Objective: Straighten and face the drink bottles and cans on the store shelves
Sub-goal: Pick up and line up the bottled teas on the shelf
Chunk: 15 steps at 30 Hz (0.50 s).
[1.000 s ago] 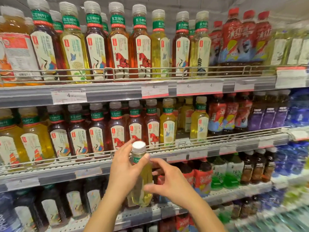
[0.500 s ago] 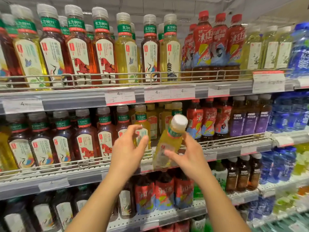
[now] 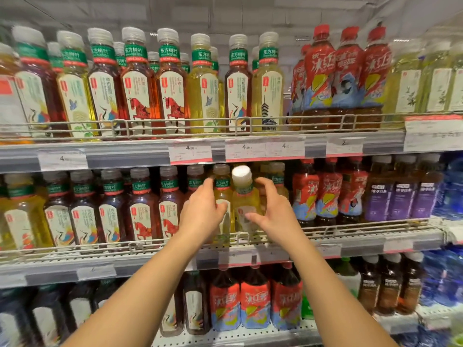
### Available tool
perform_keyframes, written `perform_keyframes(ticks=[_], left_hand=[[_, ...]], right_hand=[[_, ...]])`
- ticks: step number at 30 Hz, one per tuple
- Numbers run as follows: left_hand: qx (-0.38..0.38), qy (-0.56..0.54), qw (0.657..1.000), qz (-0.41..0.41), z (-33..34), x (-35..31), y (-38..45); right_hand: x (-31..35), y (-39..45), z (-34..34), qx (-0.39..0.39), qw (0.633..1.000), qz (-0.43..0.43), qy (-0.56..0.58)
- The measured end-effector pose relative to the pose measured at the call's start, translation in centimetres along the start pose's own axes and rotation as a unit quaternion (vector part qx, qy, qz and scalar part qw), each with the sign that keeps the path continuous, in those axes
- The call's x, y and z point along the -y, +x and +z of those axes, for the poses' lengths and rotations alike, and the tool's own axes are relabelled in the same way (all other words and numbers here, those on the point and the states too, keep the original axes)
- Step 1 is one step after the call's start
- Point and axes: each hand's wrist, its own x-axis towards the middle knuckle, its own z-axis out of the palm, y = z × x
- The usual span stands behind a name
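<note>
A yellow tea bottle (image 3: 245,196) with a white cap and green neck band stands upright at the front of the middle shelf (image 3: 363,242), behind the wire rail. My right hand (image 3: 274,212) curls round its right side, thumb on the label. My left hand (image 3: 201,212) cups the neighbouring yellow tea bottle (image 3: 222,190) on the left, thumb across its front and forefinger up by its neck. Dark and red tea bottles (image 3: 140,209) fill the row to the left, labels facing out.
Red iced-tea bottles (image 3: 328,194) and purple-labelled bottles (image 3: 400,196) stand to the right on the same shelf. The upper shelf (image 3: 125,154) carries a full row of tea bottles (image 3: 170,91) behind a wire rail. More bottles (image 3: 253,301) fill the lower shelf. Price tags (image 3: 245,149) line the shelf edges.
The yellow bottle went from tilted in my right hand in front of the shelf to upright in the middle-shelf row. My left hand moved right onto the neighbouring bottle.
</note>
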Motion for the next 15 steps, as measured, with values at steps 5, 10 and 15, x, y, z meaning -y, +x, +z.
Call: perform_keyframes(ticks=[5, 10, 15], left_hand=[[-0.001, 0.039, 0.999, -0.015, 0.9, 0.0, 0.7], [-0.023, 0.055, 0.998, -0.005, 1.9, 0.1, 0.8], [-0.042, 0.029, 0.999, -0.005, 2.5, 0.0, 0.4]], right_hand=[[-0.2, 0.4, 0.4, 0.005, 0.992, -0.02, -0.124], [-0.1, 0.8, 0.0, -0.044, 0.963, -0.039, -0.263], [-0.4, 1.2, 0.6, -0.039, 0.962, -0.015, -0.269]])
